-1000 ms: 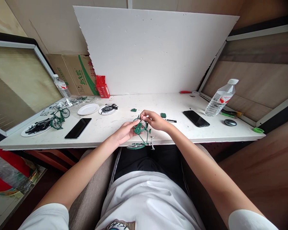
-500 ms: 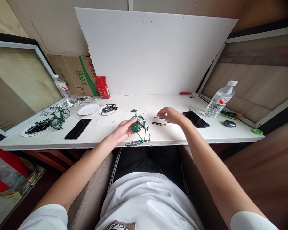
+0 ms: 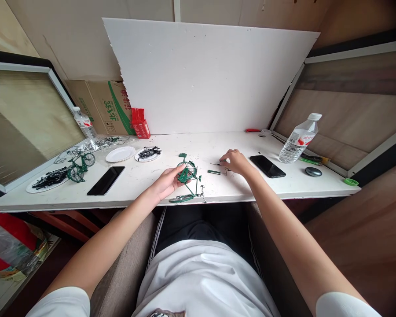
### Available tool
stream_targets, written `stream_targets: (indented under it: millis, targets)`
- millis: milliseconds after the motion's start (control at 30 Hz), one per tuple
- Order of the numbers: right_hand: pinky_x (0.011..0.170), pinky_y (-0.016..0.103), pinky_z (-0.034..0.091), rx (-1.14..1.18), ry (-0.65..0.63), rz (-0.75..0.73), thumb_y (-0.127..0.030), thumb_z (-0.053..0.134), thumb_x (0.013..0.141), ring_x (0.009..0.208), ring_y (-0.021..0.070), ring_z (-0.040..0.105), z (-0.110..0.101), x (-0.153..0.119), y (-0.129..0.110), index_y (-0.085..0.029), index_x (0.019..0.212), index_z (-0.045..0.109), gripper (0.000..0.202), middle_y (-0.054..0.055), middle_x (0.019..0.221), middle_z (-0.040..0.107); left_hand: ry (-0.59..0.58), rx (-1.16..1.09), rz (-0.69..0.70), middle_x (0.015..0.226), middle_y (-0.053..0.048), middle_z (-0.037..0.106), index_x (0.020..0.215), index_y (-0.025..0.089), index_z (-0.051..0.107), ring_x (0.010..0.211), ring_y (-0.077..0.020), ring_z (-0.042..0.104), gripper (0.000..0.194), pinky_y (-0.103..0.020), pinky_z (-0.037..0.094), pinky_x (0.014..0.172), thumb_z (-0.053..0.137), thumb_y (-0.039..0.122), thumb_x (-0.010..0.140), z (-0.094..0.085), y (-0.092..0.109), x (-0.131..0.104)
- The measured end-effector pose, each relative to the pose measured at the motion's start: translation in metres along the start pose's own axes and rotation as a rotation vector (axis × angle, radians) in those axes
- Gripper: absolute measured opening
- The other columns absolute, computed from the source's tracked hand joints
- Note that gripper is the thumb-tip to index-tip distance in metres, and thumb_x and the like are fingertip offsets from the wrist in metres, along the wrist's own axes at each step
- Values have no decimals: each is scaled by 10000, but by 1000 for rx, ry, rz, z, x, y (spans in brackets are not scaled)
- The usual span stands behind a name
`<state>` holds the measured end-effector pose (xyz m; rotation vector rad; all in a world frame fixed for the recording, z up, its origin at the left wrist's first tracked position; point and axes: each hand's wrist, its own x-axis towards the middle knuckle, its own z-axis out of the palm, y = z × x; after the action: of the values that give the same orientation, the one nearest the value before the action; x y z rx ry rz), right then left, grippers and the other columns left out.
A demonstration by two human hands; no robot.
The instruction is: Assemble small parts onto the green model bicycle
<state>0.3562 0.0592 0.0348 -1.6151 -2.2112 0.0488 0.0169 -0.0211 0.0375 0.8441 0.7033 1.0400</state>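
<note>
My left hand [image 3: 167, 184] is closed on a green model bicycle [image 3: 194, 187], thumb on top near the spoked rear wheel. The bicycle lies tilted near the table's front edge, its front wheel and silvery handlebar towards me. To its right, my right hand [image 3: 236, 161] reaches down to the tabletop with fingers bent and drawn together over small thin parts. What its fingertips pinch is too small to make out. A slim green part [image 3: 214, 172] lies just left of that hand. Beyond the bicycle's rear wheel is a small flat green piece [image 3: 182, 155].
At left stand another green model bicycle [image 3: 81, 166] and a plate of black parts [image 3: 36, 186], near a phone [image 3: 106, 180]. Farther back are two white plates, one bare [image 3: 120, 154]. At right are a black phone [image 3: 268, 166], water bottle [image 3: 298, 140] and grey round object [image 3: 313, 171].
My right hand has lowered onto the small parts and its fingers have drawn in. My left hand keeps its hold on the bicycle. The view has shifted slightly.
</note>
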Motion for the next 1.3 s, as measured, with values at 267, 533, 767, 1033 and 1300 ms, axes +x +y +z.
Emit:
stream_targets:
  millis: [267,533,767,1033,1300]
  targets:
    - [980,487,482,-19,16,-71,-192,652,969,1159,376,566,16,-2,-13,-170,951,835,186,208,1121,750,-24,-22,-15,913,-73,792,913,128,782,795,-150,729,159,-281,652,795,850,272,927,3,1,-3]
    - [893,395,547,496,157,-56,-389,663,1028,937,236,686,0,1,-42,-185,1024,762,227,126,1093,789,-40,-45,-50,960,-81,806,952,133,783,819,-157,750,137,-270,657,779,837,258,938,8,1,-6]
    - [782,349,572,907,327,-82,-665,780,916,923,208,687,-31,-6,-89,-198,1059,747,490,97,1040,768,-47,-50,-59,961,-76,806,991,143,797,799,-164,743,108,-301,663,777,800,249,969,9,-1,-7]
    - [783,352,626,1044,95,-330,-686,685,1003,973,234,793,-44,-26,-132,-231,1023,621,460,85,976,807,-78,-15,-62,1017,-87,810,1030,139,799,860,-168,747,129,-271,638,783,785,259,984,12,-4,-10]
    - [782,342,640,955,23,-354,-669,671,1022,952,238,817,-39,-30,-137,-219,1038,644,451,79,947,805,-115,7,-60,1042,-95,807,1061,142,798,889,-186,745,168,-315,645,827,782,292,986,13,-5,-11]
